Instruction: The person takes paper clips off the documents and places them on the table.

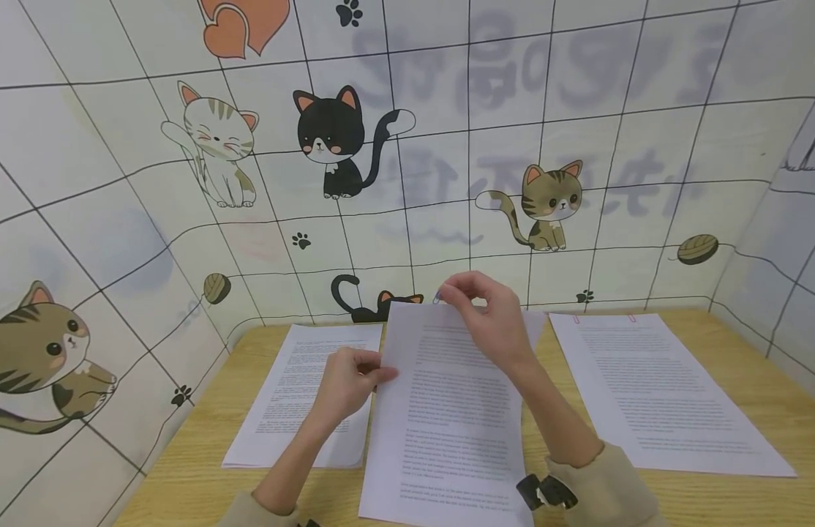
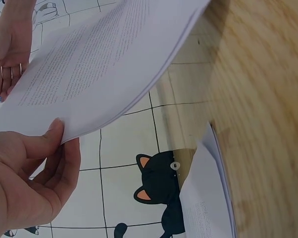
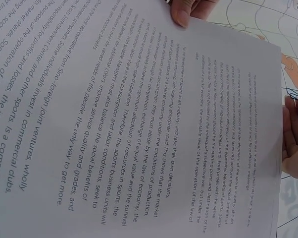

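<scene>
One left stack (image 1: 315,395) of paper and one right stack (image 1: 658,395) lay on the tabletop (image 1: 183,439), the latter bearing two red clips (image 1: 576,320). Between them was one raised middle stack (image 1: 460,417), its left edge clamped in the grip of the left hand (image 1: 347,384); the grip of the right hand (image 1: 491,316) pinched one blue clip (image 1: 437,296) just by the top edge.

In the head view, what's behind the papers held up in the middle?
A black cat drawing on the wall, partly hidden by the papers; what else they cover there cannot be seen.
</scene>
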The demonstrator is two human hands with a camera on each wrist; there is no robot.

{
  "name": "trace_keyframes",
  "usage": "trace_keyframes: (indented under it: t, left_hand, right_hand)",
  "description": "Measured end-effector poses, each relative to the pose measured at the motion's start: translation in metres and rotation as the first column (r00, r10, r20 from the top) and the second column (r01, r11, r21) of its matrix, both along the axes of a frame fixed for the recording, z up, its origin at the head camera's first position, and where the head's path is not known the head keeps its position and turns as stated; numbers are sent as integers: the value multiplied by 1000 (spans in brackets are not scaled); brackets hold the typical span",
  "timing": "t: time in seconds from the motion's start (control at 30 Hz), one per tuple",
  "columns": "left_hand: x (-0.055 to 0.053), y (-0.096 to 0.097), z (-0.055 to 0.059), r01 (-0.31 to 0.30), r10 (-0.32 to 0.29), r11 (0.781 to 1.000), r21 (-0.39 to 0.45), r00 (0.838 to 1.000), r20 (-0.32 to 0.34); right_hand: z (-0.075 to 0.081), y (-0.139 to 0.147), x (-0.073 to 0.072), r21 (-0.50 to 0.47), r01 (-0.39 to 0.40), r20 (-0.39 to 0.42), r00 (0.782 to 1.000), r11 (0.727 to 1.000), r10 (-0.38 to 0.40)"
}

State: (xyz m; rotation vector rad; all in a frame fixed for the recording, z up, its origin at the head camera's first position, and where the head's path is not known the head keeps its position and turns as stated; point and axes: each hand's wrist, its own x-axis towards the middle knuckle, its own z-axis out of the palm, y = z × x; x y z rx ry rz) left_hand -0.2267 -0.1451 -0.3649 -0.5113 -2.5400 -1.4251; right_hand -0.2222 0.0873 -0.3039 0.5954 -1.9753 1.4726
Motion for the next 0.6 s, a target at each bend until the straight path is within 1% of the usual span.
trace_keyframes:
  t: [0.1, 0.23, 0.4, 0.6]
  left_hand:
    - [-1, -2, 0, 0, 0, 1000, 5, 1000, -12]
    - [-2, -3, 0, -6, 7, 1000, 17, 1000, -19]
    - [-4, -4, -1, -18, 18, 999, 34, 1000, 0]
    - [-3, -7, 3, -21, 20, 999, 39, 1000, 23]
  right_hand:
    - [0, 1, -1, -24, -11, -6, 1000, 1000, 11]
    - [1, 4, -1, -31, -2, -24, 1000, 1000, 1]
    - [3, 9, 1, -19, 5, -33, 999, 1000, -6]
    - [1, 18, 2, 6, -11, -48, 999, 1000, 12]
